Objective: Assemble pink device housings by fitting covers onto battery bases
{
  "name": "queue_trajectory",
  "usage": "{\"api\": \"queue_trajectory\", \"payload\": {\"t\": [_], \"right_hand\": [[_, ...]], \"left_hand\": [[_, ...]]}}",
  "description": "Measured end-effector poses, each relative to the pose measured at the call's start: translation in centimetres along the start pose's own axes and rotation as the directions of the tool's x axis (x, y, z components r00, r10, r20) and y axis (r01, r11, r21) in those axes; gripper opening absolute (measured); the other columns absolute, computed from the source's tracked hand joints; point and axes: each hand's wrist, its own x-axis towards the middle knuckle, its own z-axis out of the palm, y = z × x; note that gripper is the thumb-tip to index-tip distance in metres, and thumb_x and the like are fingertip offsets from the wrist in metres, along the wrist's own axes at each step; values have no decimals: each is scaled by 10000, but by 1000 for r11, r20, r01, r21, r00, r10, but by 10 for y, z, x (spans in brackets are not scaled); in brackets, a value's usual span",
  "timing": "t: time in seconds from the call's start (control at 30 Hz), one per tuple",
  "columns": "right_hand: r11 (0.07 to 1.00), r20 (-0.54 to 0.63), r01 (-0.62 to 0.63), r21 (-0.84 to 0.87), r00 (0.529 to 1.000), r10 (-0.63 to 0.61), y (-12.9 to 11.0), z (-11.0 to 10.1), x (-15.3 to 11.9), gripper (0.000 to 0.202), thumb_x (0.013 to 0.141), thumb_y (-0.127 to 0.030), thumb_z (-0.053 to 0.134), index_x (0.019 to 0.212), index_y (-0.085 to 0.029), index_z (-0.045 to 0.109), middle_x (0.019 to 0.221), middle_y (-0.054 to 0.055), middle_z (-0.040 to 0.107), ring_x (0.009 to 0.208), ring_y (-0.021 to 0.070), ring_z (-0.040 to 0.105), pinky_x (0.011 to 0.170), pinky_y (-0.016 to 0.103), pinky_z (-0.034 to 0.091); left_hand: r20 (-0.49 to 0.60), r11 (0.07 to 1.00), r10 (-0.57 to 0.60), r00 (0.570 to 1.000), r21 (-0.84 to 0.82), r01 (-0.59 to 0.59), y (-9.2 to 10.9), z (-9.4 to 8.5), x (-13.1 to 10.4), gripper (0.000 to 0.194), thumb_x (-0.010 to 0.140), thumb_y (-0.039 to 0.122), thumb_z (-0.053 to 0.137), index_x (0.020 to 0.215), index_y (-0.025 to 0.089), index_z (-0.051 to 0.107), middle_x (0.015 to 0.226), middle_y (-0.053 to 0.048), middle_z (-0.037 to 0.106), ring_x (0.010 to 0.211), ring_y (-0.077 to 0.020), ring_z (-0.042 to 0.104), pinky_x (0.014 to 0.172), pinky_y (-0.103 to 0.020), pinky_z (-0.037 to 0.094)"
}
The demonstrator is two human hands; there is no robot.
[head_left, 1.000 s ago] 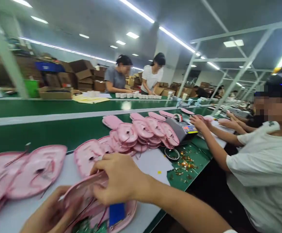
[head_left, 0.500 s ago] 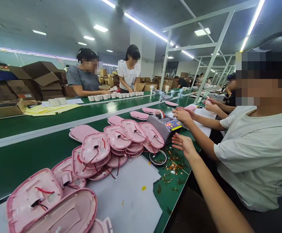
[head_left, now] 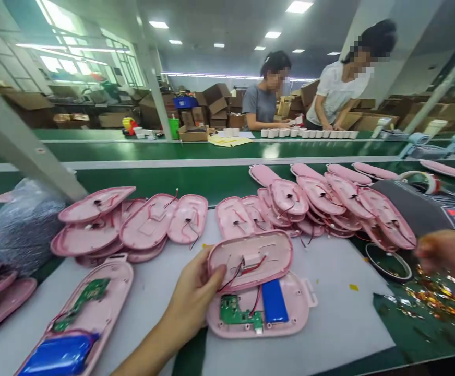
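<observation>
My left hand point(head_left: 194, 282) grips the left end of a pink oval cover point(head_left: 264, 251), thumb on top, its inside facing up with a white part and red and black wires. Below and partly behind it lies a pink shell point(head_left: 296, 318) holding a green circuit board point(head_left: 233, 309) and a blue battery point(head_left: 275, 302). My right hand point(head_left: 452, 253) is blurred at the right edge, near the grey tape dispenser point(head_left: 407, 206); what its fingers hold, if anything, cannot be made out. Another pink shell point(head_left: 112, 292) with a board and blue battery lies at the left.
Piles of pink covers point(head_left: 145, 224) line the back of the white sheet point(head_left: 329, 292). A black-and-white ring point(head_left: 387, 261) and amber scraps point(head_left: 431, 295) lie at right. A bubble-wrapped bundle point(head_left: 27, 224) and a metal post point(head_left: 24, 136) stand left. Two people work across the bench.
The view has swung left. My left hand has come into view, closed on a pink cover. My right hand, open with spread fingers before, is now blurred at the right edge.
</observation>
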Motion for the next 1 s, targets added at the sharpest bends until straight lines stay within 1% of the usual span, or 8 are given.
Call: {"api": "queue_trajectory", "payload": {"t": [0.07, 0.2, 0.33, 0.47, 0.63, 0.73, 0.87, 1.0], "right_hand": [[968, 370, 238, 75, 895, -249, -65, 46, -8, 179, 892, -417, 568, 779, -313, 661, 700, 40, 619, 590, 174, 550, 515, 335, 413], [722, 746, 655, 224, 361, -559, -136, 135, -14, 283, 989, -298, 404, 806, -211, 601, 750, 16, 571, 631, 125, 501, 556, 266, 333], [510, 802, 847, 148, 199, -563, -133, 172, -15, 254, 976, -257, 426, 805, -191, 601, 768, 5, 536, 604, 107, 453, 525, 264, 253], [450, 810, 885, 115, 178, -558, -127, 173, -19, 240, 975, -293, 454, 847, -194, 631, 786, 13, 537, 629, 113, 471, 525, 251, 258], [484, 751, 873, 64, 277, -599, -130, 172, -31, 256, 964, -293, 469, 809, -188, 644, 736, 9, 544, 636, 121, 495, 525, 262, 268], [568, 696, 823, 14, 399, -596, -132, 171, -35, 228, 910, -311, 561, 730, -194, 637, 682, -8, 550, 605, 115, 505, 535, 256, 294], [798, 647, 589, -129, 660, -382, -130, 170, -19, 326, 672, -465, 786, 814, -199, 661, 786, 1, 631, 630, 142, 544, 541, 254, 348], [951, 773, 309, -4, 605, -193, -128, 175, -3, 73, 747, -257, 716, 815, -231, 710, 768, -20, 684, 662, 137, 594, 589, 247, 414]], "left_hand": [[10, 997, 6, 1000, -73, -6, 1, 4, -1, 267, 883, 307, 566, 1110, 166, 546, 963, -15, 641, 851, -158, 595, 784, -228, 489], [47, 981, 22, 999, -194, -13, -7, 6, -5, 257, 868, 233, 563, 1116, 165, 571, 902, -11, 626, 785, -145, 566, 724, -223, 467], [26, 968, 72, 997, -241, -64, -15, 5, -4, 269, 852, 195, 548, 1115, 184, 603, 956, -24, 624, 838, -166, 560, 763, -253, 460], [5, 972, 100, 995, -216, -97, -17, 6, -4, 270, 863, 176, 520, 1113, 203, 621, 911, -9, 599, 819, -157, 533, 718, -241, 434], [14, 973, 93, 996, -214, -87, -14, 7, -10, 303, 861, 139, 488, 1125, 221, 612, 841, 16, 573, 719, -118, 462, 614, -211, 367], [21, 974, 95, 995, -208, -88, -12, 7, -13, 304, 861, 135, 478, 1122, 223, 607, 876, 11, 578, 751, -124, 487, 639, -216, 375], [14, 989, 37, 999, -141, -35, -12, 5, -16, 208, 886, 211, 492, 1069, 203, 591, 824, 8, 577, 704, -134, 510, 599, -220, 375], [-13, 997, 8, 1000, -71, -9, -8, 0, -15, 180, 891, 260, 498, 1054, 215, 560, 874, 8, 616, 742, -160, 561, 644, -232, 444]]}}
